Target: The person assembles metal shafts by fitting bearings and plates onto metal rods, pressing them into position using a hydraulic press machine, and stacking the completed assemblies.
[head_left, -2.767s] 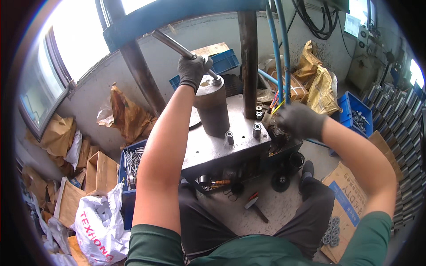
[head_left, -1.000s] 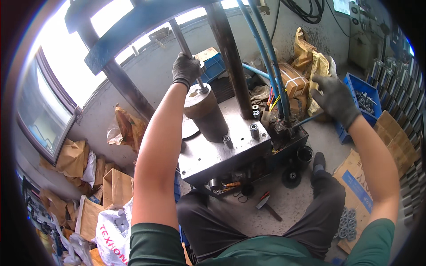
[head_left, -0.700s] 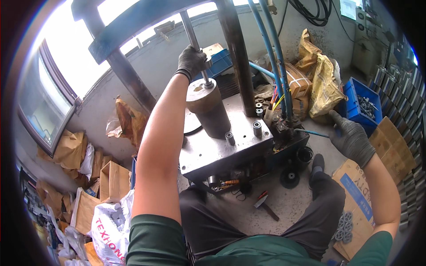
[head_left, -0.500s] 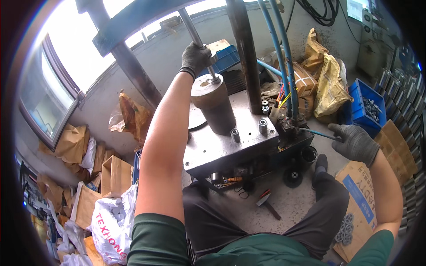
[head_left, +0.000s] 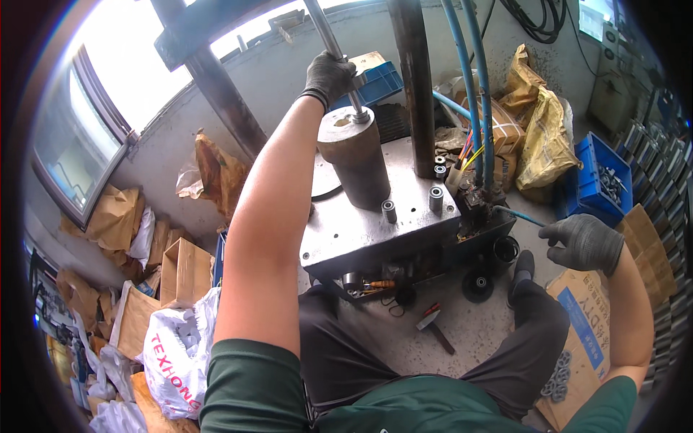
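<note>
My left hand (head_left: 330,76), in a dark grey work glove, is closed round an upright steel rod (head_left: 323,29) of a press. A short metal collar (head_left: 359,81) shows on the rod at the fingers. The rod's lower end meets the top of a thick, dull metal cylinder (head_left: 361,162) standing on the steel press table (head_left: 339,242). My right hand (head_left: 586,244), gloved alike, has its curled fingers at the end of a thin blue lever (head_left: 516,213); the hand hides the lever's tip. Small ringed metal sleeves (head_left: 389,211) stand on the table's right part.
A dark press column (head_left: 413,94) and blue hoses (head_left: 485,108) rise behind the table. A hammer (head_left: 438,332) lies on the floor between my legs. A blue crate (head_left: 595,177) of metal parts stands right; a white sack (head_left: 173,361) and wooden box (head_left: 186,274) are left.
The view has shifted slightly, so the press appears a little further right and higher. My left hand stays round the rod; my right hand stays at the lever, its fingers somewhat differently bent.
</note>
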Action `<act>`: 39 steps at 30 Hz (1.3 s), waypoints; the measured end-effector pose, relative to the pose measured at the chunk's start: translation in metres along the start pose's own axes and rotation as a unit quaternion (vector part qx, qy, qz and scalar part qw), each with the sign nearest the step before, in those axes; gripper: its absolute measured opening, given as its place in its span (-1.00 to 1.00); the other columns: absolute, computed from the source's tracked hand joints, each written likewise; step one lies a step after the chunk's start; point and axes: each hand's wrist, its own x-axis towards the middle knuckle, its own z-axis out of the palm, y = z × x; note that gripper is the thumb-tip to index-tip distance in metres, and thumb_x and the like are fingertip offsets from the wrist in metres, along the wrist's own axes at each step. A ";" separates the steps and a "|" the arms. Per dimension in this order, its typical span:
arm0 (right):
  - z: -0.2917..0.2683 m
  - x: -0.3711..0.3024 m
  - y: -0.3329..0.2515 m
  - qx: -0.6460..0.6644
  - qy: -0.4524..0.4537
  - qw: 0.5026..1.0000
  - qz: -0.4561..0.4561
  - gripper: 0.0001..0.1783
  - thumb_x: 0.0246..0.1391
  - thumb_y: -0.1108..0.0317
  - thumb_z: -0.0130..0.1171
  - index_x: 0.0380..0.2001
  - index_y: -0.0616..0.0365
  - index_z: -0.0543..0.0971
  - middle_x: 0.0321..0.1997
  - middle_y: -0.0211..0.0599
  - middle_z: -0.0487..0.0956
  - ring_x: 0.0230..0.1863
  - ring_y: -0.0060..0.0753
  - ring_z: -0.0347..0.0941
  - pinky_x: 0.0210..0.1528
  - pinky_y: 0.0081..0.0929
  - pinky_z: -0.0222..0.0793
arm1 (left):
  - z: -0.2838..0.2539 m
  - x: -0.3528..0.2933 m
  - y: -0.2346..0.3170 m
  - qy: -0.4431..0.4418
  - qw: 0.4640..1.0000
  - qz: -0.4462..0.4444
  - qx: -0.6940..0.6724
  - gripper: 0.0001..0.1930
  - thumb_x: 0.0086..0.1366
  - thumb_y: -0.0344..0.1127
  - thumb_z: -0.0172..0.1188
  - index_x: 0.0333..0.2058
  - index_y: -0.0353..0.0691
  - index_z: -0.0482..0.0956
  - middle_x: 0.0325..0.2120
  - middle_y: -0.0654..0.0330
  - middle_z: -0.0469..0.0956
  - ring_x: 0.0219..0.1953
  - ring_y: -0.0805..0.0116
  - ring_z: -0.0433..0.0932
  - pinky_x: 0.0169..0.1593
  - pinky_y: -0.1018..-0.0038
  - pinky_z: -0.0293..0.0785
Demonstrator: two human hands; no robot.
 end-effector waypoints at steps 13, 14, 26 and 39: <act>0.015 -0.007 0.001 -0.002 0.119 0.993 -0.011 -0.66 -0.09 0.36 0.30 -0.17 0.18 0.68 -0.37 -0.12 0.70 -0.30 -0.02 0.67 -0.20 -0.18 0.59 | 0.014 0.003 -0.006 0.007 0.999 0.020 -0.036 -0.59 0.10 -0.16 0.43 -0.15 -0.29 0.64 -0.33 -0.05 0.72 -0.21 0.06 0.74 -0.02 0.25 0.65; 0.016 -0.007 0.002 -0.005 0.121 0.993 -0.008 -0.67 -0.10 0.37 0.29 -0.18 0.17 0.68 -0.38 -0.13 0.70 -0.31 -0.02 0.67 -0.21 -0.17 0.59 | 0.015 0.004 -0.006 0.007 0.999 0.021 -0.035 -0.59 0.10 -0.16 0.43 -0.15 -0.29 0.64 -0.33 -0.05 0.72 -0.21 0.06 0.74 -0.02 0.25 0.65; 0.056 -0.045 -0.024 0.009 0.066 0.996 0.052 -0.75 -0.01 0.25 0.24 -0.24 0.04 0.70 -0.40 -0.04 0.66 -0.31 0.11 0.64 -0.19 -0.03 0.56 | 0.010 0.016 -0.017 -0.016 0.998 -0.003 -0.056 -0.67 0.17 -0.22 0.33 -0.13 -0.27 0.64 -0.33 -0.01 0.73 -0.21 0.09 0.74 0.00 0.28 0.65; 0.044 -0.038 -0.015 0.011 0.105 0.993 0.051 -0.78 -0.10 0.30 0.28 -0.34 0.14 0.69 -0.44 -0.04 0.66 -0.37 0.04 0.64 -0.25 -0.13 0.55 | 0.008 -0.003 0.010 -0.011 1.000 -0.002 -0.012 -0.69 0.18 -0.23 0.31 -0.13 -0.26 0.65 -0.31 -0.02 0.73 -0.19 0.07 0.74 0.00 0.25 0.64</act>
